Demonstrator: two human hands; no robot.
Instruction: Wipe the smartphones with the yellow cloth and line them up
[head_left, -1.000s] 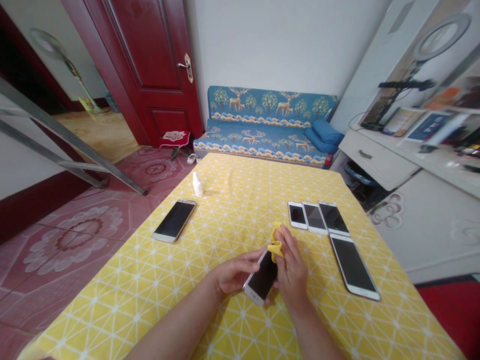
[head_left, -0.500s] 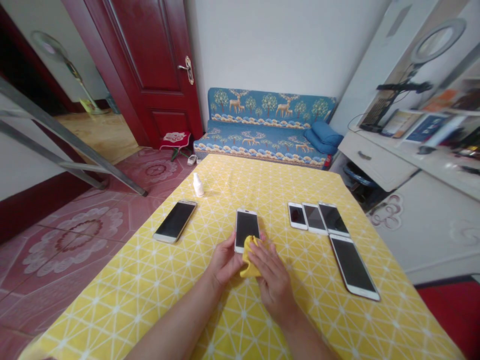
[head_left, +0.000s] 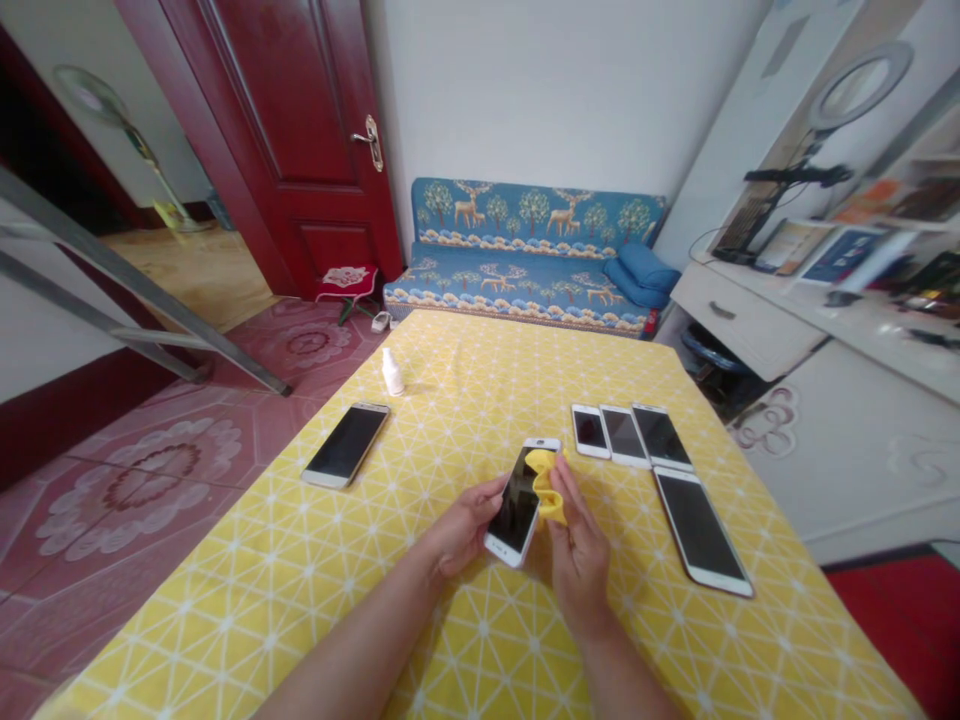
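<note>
Room: a small room with pink patterned floor tiles (head_left: 165, 470) and a dark red door (head_left: 255, 150) standing open on the far left. A metal ladder (head_left: 127, 290) leans across the left side, and a standing fan (head_left: 97, 110) is seen beyond the door. A blue sofa (head_left: 536, 255) with deer pattern stands at the far wall. On the right is a white desk (head_left: 742, 320) with a ring light (head_left: 861, 88) above it.

Table: a yellow tablecloth (head_left: 225, 600) with white lines covers the table in front of the person.

Loose phones: on the far right lie three small phones (head_left: 622, 436) side by side, touching or almost touching. A large phone (head_left: 701, 531) lies just nearer to the person. One more phone (head_left: 346, 445) lies alone on the left, all with screens up.

Bottle: a small white spray bottle (head_left: 391, 372) stands upright near the far left part of the table.

Left hand (head_left: 465, 527): closed around the lower edge of the held phone (head_left: 516, 505), and lifts it above the near middle of the table, tilted, screen up.

Right hand (head_left: 579, 560): fingers pinch a yellow cloth (head_left: 546, 485) and press it on the right side of the screen.

Handling: one hand keeps the phone steady, so the other can wipe with a firm pinch.
</note>
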